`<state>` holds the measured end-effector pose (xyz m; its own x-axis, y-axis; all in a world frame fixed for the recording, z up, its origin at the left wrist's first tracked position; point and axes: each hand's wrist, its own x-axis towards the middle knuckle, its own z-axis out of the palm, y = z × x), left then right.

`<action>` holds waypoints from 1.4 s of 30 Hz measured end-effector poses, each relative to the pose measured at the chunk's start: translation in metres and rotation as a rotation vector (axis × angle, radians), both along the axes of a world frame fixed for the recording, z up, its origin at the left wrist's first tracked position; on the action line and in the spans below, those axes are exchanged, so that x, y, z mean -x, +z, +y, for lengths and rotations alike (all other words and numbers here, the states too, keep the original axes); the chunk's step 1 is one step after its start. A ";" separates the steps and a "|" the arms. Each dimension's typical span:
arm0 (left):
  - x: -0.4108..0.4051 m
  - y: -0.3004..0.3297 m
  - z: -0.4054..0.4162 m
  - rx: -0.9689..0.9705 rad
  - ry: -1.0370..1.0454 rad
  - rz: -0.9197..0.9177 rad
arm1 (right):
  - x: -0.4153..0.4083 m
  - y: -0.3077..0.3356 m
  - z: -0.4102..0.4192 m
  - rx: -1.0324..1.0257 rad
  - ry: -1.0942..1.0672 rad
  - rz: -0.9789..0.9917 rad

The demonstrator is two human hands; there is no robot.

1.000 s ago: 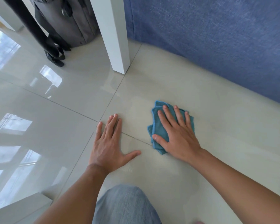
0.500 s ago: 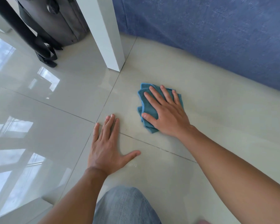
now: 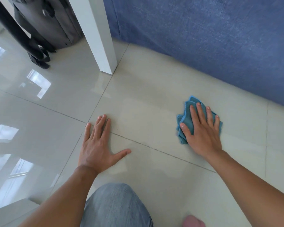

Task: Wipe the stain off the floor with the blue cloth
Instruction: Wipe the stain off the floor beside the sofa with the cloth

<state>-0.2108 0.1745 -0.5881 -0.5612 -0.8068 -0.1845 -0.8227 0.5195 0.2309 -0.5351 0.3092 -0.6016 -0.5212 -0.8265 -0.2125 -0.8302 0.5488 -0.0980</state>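
Wiping step is underway. The right hand point(image 3: 202, 128) is lying spread flat, pressing the folded blue cloth point(image 3: 187, 108) onto the floor point(image 3: 146, 99) near the blue fabric furniture point(image 3: 203, 38). The left hand point(image 3: 97, 145) is bracing, fingers spread, empty. No stain is showing on the glossy tile; further passes probably need steady downward pressure.

Right hand point(image 3: 202, 130) slid blue cloth point(image 3: 187, 112) rightward — away from left hand point(image 3: 97, 145).

Bright daylight; window glare on glossy floor point(image 3: 39, 99) left of white post point(image 3: 98, 38); sharp, edges bowed by wide-angle.
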 end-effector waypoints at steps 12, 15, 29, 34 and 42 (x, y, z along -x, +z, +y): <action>-0.001 -0.007 -0.002 0.009 -0.014 -0.050 | -0.080 0.001 -0.045 0.076 0.388 -0.057; 0.001 -0.008 -0.003 0.000 -0.019 -0.037 | -0.075 -0.001 -0.082 0.099 0.392 -0.051; -0.001 -0.007 -0.002 0.014 -0.005 -0.023 | 0.005 0.001 -0.028 0.015 -0.054 -0.026; 0.001 -0.006 0.001 0.030 -0.015 -0.032 | -0.022 0.004 0.020 -0.028 0.000 0.019; 0.000 -0.008 0.000 0.034 -0.023 -0.021 | -0.064 0.006 -0.014 0.028 0.403 -0.058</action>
